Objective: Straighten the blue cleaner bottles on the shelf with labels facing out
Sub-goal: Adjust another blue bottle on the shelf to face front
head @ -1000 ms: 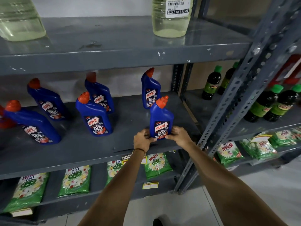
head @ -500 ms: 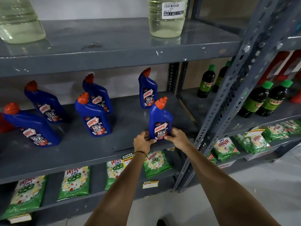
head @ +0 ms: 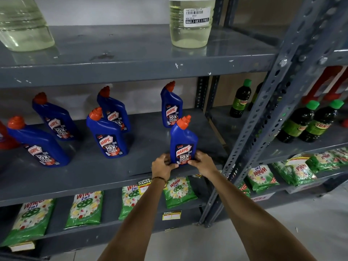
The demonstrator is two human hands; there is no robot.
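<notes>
Head view: fingers [head: 174, 165] of the left hand [head: 162, 167] curl against the lower left side of a blue cleaner bottle [head: 183, 142]; the right hand [head: 203, 163] presses the lower right side, its fingertips on the label edge. Both hands grip this bottle at its base. Bottle stands upright on the middle shelf [head: 90, 172], close to the near edge, toward the right end of the bay. Label faces out; orange cap leans slightly right. A thin bracelet [head: 160, 179] sits on the left wrist.

Just behind it, farther back, a second blue bottle [head: 171, 105] stands apart, label facing out. Left of the held bottle, well apart: a front bottle [head: 106, 134] with label out, and one [head: 114, 110] directly behind it, partly hidden. Farther left, two more [head: 55, 117] [head: 37, 144], labels visible; both appear to lean in the wide-angle view. A red item [head: 5, 138] is cut off at the left edge.

Upper shelf [head: 131, 59] carries two clear containers of pale yellow liquid [head: 191, 23] [head: 22, 25]; the right one has a "BUY 1 GET 1 FREE" sticker. Lower shelf holds green detergent packets [head: 84, 208]. Right bay, past the perforated upright [head: 263, 119]: dark bottles with green caps [head: 308, 121].
</notes>
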